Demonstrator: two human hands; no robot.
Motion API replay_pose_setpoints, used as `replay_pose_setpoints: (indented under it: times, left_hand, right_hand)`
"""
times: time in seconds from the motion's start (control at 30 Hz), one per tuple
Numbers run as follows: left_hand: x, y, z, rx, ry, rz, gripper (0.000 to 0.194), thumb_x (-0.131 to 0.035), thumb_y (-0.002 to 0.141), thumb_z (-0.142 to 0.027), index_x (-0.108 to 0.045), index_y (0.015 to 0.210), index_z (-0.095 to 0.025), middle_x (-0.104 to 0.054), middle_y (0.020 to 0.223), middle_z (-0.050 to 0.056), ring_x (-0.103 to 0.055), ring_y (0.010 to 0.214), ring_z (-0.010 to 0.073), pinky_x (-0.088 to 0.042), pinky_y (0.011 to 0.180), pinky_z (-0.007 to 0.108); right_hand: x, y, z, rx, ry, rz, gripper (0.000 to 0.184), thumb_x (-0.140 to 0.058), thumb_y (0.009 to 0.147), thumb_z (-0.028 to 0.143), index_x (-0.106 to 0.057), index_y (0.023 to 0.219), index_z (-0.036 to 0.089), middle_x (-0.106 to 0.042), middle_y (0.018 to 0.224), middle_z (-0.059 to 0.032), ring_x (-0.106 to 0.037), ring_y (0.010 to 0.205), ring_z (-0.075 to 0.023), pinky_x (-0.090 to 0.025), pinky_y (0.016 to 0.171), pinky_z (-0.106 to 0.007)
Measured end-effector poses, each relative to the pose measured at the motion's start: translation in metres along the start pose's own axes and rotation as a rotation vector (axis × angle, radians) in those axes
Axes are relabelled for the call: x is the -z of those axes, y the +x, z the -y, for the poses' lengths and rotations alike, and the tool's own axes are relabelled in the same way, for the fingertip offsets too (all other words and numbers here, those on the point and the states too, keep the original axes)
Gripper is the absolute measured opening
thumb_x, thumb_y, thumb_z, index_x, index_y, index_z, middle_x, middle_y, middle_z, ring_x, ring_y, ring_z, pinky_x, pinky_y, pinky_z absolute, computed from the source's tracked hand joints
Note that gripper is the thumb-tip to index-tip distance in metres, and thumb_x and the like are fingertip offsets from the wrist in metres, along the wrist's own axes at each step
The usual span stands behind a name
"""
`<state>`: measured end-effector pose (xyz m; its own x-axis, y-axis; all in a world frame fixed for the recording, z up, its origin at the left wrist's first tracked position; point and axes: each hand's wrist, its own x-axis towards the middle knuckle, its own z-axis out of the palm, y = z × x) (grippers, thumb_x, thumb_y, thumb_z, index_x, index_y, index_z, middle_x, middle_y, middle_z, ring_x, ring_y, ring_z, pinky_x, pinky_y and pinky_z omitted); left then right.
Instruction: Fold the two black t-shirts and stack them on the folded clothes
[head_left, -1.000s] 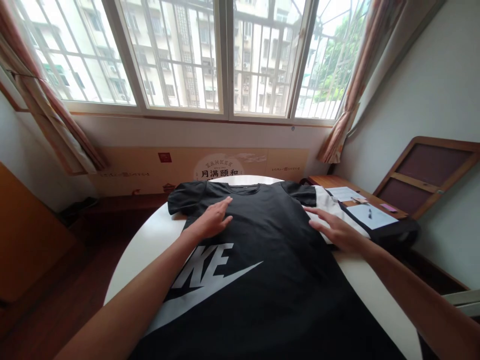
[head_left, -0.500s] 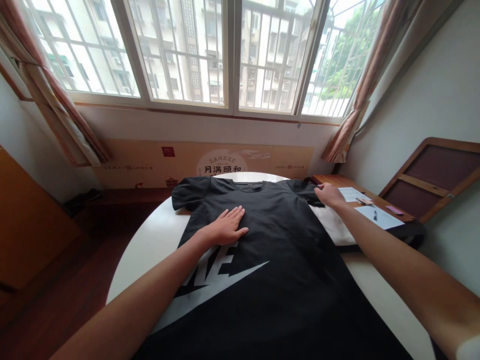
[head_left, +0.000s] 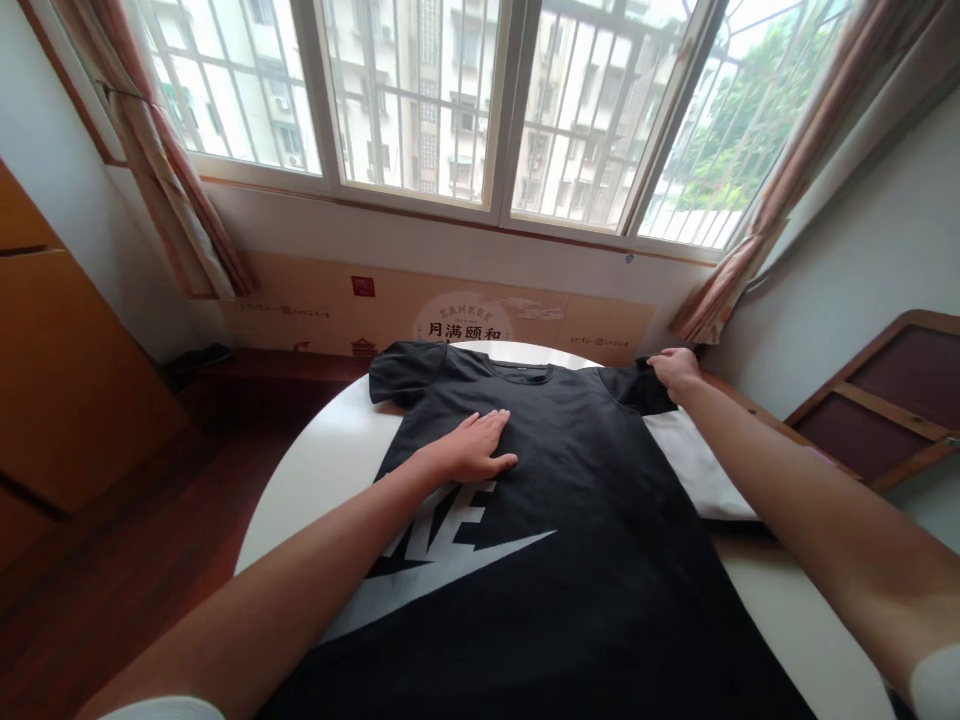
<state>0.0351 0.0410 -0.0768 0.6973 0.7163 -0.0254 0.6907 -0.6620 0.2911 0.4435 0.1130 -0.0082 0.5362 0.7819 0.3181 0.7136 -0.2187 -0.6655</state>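
Note:
A black short-sleeved T-shirt (head_left: 592, 520) with a large pale printed logo lies spread over a round white table (head_left: 292, 495), its collar toward the window. My left hand (head_left: 476, 447) rests flat on the chest of the shirt, just above the lettering, fingers stretched out. At the far right, my right hand (head_left: 675, 374) pinches the hem of the sleeve on that side. The other sleeve lies out to the left over the table's edge. The shirt's lower end runs out of view at the bottom.
A folded white cloth (head_left: 697, 470) lies on the table under my right forearm. Behind it stand a wooden desk and a chair back (head_left: 892, 395) by the right wall. A printed beige panel (head_left: 300, 310) lines the wall under the window; a wooden cabinet (head_left: 75, 360) stands at left.
My right hand has drawn the sleeve outward, so it lies straighter and wider. My left hand stays flat on the chest. The view has turned and tilted slightly.

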Motion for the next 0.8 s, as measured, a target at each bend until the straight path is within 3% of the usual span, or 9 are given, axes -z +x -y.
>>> replay_pose_setpoints:
  times: [0.13,0.33,0.4,0.47,0.57,0.63,0.7,0.8]
  left_hand:
    - [-0.003,-0.002,0.003,-0.01,-0.025,-0.03,0.092,-0.047,0.099,-0.06,-0.022,0.168,-0.004,-0.025,0.174,0.022,-0.022,0.164,0.0305,-0.013,0.132,0.046]
    - [-0.004,-0.007,0.006,-0.044,-0.034,-0.035,0.088,-0.047,0.099,-0.061,-0.024,0.168,-0.01,-0.026,0.174,0.022,-0.022,0.164,0.0303,-0.014,0.131,0.047]
    - [-0.003,-0.008,0.006,-0.038,-0.028,-0.016,0.089,-0.046,0.1,-0.061,-0.024,0.168,-0.007,-0.024,0.174,0.022,-0.021,0.164,0.03,-0.013,0.132,0.047]
    - [-0.002,-0.009,0.005,-0.026,-0.026,-0.008,0.091,-0.046,0.1,-0.061,-0.023,0.167,-0.004,-0.024,0.174,0.024,-0.021,0.164,0.0302,-0.012,0.132,0.046]
    - [-0.003,-0.007,0.006,-0.021,-0.025,-0.034,0.09,-0.044,0.101,-0.06,-0.022,0.166,-0.001,-0.026,0.173,0.026,-0.025,0.163,0.0324,-0.017,0.131,0.046]
    - [-0.005,-0.005,0.007,-0.013,-0.015,-0.081,0.088,-0.04,0.103,-0.059,-0.023,0.166,0.0,-0.032,0.17,0.028,-0.032,0.16,0.0347,-0.022,0.129,0.046]
    - [-0.008,-0.002,0.009,0.0,0.011,-0.134,0.084,-0.04,0.104,-0.056,-0.024,0.165,0.0,-0.037,0.167,0.029,-0.039,0.156,0.0358,-0.027,0.126,0.046]
    - [-0.01,0.001,0.01,0.017,0.053,-0.171,0.079,-0.044,0.104,-0.048,-0.027,0.165,-0.001,-0.041,0.166,0.027,-0.041,0.155,0.0353,-0.028,0.125,0.045]
  right_hand:
    - [-0.005,0.001,0.054,0.118,0.01,0.135,0.054,-0.075,0.086,0.019,-0.061,0.139,0.012,-0.072,0.117,-0.0129,-0.068,0.095,-0.0208,-0.056,0.082,-0.028]
    - [-0.041,-0.021,0.146,0.232,0.038,0.488,0.04,-0.083,0.071,0.006,-0.076,0.11,0.012,-0.076,0.094,-0.0073,-0.068,0.086,-0.0204,-0.055,0.079,-0.028]
    - [-0.058,-0.033,0.17,0.211,0.072,0.562,0.043,-0.086,0.074,0.009,-0.074,0.115,0.01,-0.075,0.094,-0.0096,-0.069,0.082,-0.0207,-0.057,0.075,-0.03]
    - [-0.075,-0.048,0.187,0.197,0.128,0.621,0.055,-0.084,0.082,0.017,-0.065,0.133,0.008,-0.075,0.1,-0.0129,-0.07,0.081,-0.0203,-0.06,0.073,-0.031]
    - [-0.092,-0.072,0.2,0.221,0.213,0.715,0.071,-0.078,0.093,0.029,-0.045,0.153,0.01,-0.073,0.117,-0.0168,-0.073,0.085,-0.0184,-0.063,0.075,-0.031]
    - [-0.092,-0.087,0.197,0.26,0.229,0.757,0.071,-0.077,0.095,0.033,-0.044,0.154,0.012,-0.071,0.124,-0.0176,-0.074,0.087,-0.0182,-0.063,0.076,-0.031]
    - [-0.08,-0.104,0.187,0.302,0.208,0.783,0.06,-0.077,0.095,0.033,-0.053,0.146,0.012,-0.073,0.12,-0.0162,-0.073,0.087,-0.0192,-0.061,0.075,-0.029]
    - [-0.038,-0.14,0.156,0.384,0.14,0.807,0.036,-0.074,0.095,0.034,-0.069,0.124,0.013,-0.077,0.097,-0.01,-0.072,0.083,-0.0209,-0.057,0.074,-0.028]
